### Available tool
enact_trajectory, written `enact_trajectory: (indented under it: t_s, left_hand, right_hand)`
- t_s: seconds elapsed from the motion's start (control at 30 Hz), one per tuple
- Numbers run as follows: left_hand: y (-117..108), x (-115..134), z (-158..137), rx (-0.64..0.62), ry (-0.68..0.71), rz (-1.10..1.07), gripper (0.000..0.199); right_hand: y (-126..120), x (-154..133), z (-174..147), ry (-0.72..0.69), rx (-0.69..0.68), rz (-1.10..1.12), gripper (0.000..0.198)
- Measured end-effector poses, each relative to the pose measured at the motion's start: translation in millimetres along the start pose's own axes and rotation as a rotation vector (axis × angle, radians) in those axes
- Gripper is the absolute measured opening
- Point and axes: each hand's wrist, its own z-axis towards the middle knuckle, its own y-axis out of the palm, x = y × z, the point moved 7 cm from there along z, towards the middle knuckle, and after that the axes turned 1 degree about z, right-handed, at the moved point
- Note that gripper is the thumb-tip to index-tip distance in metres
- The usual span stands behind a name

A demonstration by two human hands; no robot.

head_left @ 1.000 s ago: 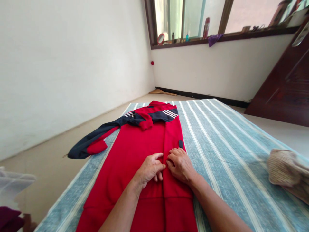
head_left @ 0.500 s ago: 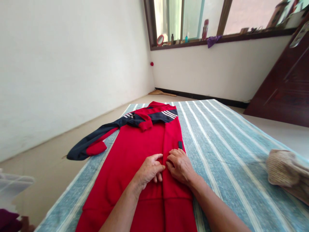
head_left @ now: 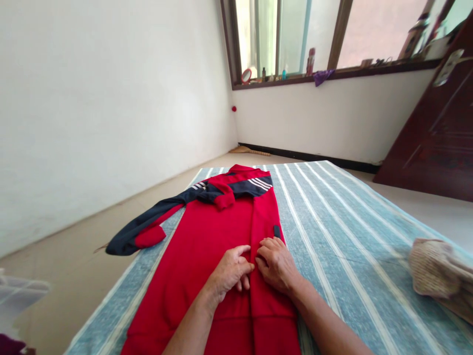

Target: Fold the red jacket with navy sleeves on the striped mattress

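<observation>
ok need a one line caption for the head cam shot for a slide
Left hand and right hand press side by side on a red jacket spread over a blue striped cloth.

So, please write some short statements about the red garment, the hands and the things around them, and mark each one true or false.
1. Both hands, the left hand and the right hand, rest on the red garment. True.
2. The garment lies on a plain white sheet. False: it lies on a blue striped cover.
3. One dark navy sleeve reaches out toward the left edge of the cover. True.
4. The beige knitted item lies between the two hands. False: it lies far to the right, apart from them.
5. The right hand holds a bottle. False: it presses on the garment only.
</observation>
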Motion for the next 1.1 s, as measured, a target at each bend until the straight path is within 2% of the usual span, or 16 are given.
enact_trajectory:
  t_s: [0.2, 0.43, 0.6, 0.73, 0.87, 0.97, 1.1]
  left_hand:
    - [-1.2, -2.3, 1.3, 0.026, 0.0, -0.009, 0.078]
    - [4.7, 3.8, -2.7, 0.044, -0.043, 0.098, 0.072]
    - [1.4, 16.3, -18.7, 0.064, -0.046, 0.07, 0.076]
    - [5.7, 15.4, -33.0, 0.038, -0.087, 0.063, 0.081]
    - [15.1, 8.7, -44.3, 0.022, -0.109, 0.034, 0.082]
    - [22.7, 1.6, -51.4, -0.006, -0.118, 0.016, 0.08]
    - [28.8, -6.6, -59.5, -0.031, -0.097, 0.035, 0.059]
  right_hand:
    - [-0.5, -2.0, -0.2, 0.0, 0.046, 0.002, 0.011]
    - [-2.4, -5.1, 0.1, -0.018, 0.066, 0.004, 0.014]
    - [-16.6, -6.1, 4.6, 0.002, 0.074, 0.006, 0.015]
    - [-30.5, -7.7, 5.5, 0.031, 0.003, -0.038, 0.012]
    - [-42.7, -15.7, -9.5, 0.015, -0.065, -0.049, 0.012]
    - [-47.2, -24.0, -31.7, 0.004, -0.052, 0.002, 0.008]
    - [-44.3, -34.5, -63.5, -0.025, 0.042, 0.074, 0.01]
